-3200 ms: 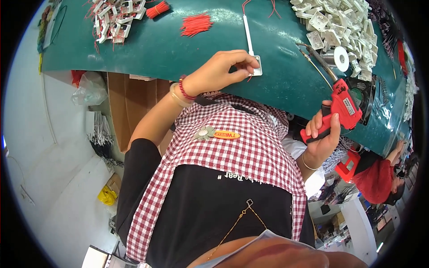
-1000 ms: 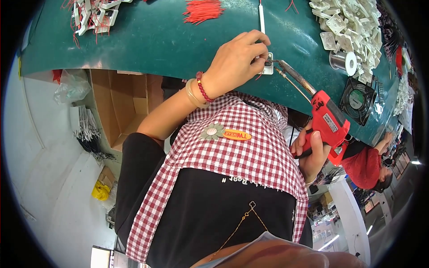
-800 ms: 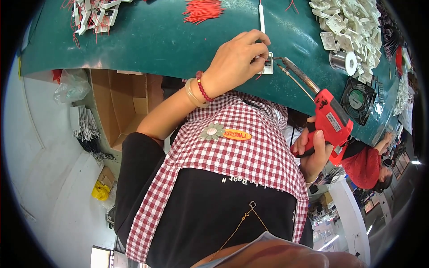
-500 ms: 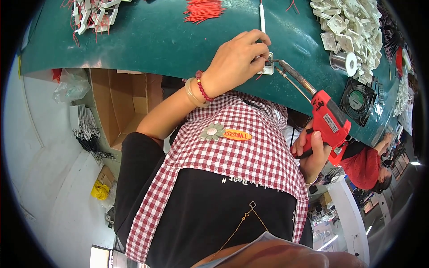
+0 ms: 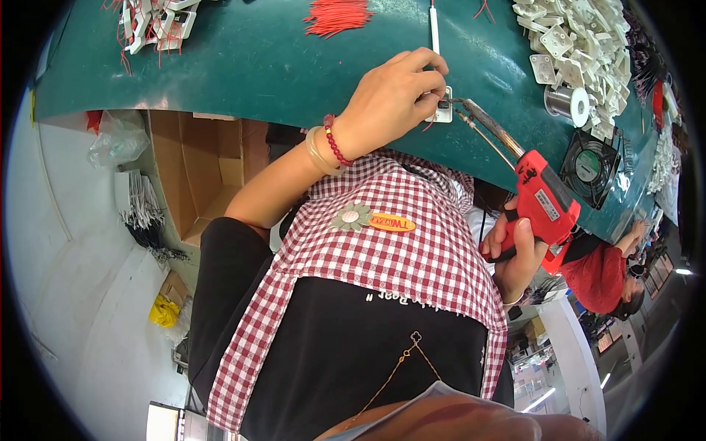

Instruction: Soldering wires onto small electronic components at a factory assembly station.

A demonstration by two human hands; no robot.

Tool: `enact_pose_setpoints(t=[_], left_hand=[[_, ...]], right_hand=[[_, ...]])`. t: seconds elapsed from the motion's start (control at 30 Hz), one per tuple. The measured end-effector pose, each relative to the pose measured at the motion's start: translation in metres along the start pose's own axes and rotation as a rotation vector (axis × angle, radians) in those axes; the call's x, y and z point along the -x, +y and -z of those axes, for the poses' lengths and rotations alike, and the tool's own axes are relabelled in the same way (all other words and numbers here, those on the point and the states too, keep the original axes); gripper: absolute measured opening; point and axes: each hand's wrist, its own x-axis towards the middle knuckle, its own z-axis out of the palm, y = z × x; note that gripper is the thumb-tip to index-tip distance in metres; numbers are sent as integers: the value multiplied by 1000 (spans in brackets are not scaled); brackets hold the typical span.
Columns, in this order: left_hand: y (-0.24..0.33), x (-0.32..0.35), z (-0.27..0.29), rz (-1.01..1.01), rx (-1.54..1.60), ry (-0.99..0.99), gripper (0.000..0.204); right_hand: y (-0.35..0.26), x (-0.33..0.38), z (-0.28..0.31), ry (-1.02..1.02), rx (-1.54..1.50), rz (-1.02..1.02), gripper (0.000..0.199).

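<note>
My left hand (image 5: 401, 94) is bent over a small white plastic housing (image 5: 443, 115) at the near edge of the green bench. Its thumb and fingers close at the housing's left side, and the fingertips are partly hidden. A dark small part sits inside the housing, and a short bit of red wire (image 5: 429, 126) pokes out below. In my right hand (image 5: 516, 248) is a red soldering gun (image 5: 546, 197), gripped by its handle. The gun's hot tip (image 5: 462, 101) and its thin solder feed tube (image 5: 485, 138) reach the housing's right side.
Red wires (image 5: 338, 16) lie in a bundle at the far middle, near a white stick-like tube (image 5: 434, 31). White housings (image 5: 581, 51) are heaped far right, by a solder spool (image 5: 566, 104) and a black fan (image 5: 590, 167). Wired housings (image 5: 158, 26) lie far left. Another person (image 5: 599, 273) sits at right.
The soldering gun and my right hand have shifted very slightly right and down. My left hand stays at the housing.
</note>
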Motion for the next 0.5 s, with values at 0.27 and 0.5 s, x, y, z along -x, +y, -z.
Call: enact_pose_setpoints(t=[0.27, 0.5], left_hand=[[0, 0, 0, -11, 1, 7, 2], [-1, 0, 3, -11, -6, -1, 2]], right_hand=[[2, -1, -1, 4, 1, 9, 32], [1, -1, -3, 39, -28, 30, 39]])
